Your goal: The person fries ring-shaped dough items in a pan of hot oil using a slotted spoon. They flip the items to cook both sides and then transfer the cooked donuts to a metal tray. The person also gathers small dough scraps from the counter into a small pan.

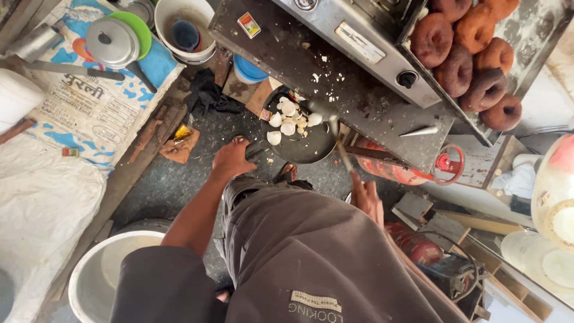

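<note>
Black and probably heavy, the iron pan is sitting low under the counter's near edge, carrying fragile eggshells. The left hand is closing around its handle, the sensible holding place. The right hand is pinching a thin ladle handle.

a street-food stall kitchen: fried doughnut-shaped vadas on a steel stove, eggshells, gas cylinder.

Eggshells in pan under counter; doughnuts on griddle at right.
</note>
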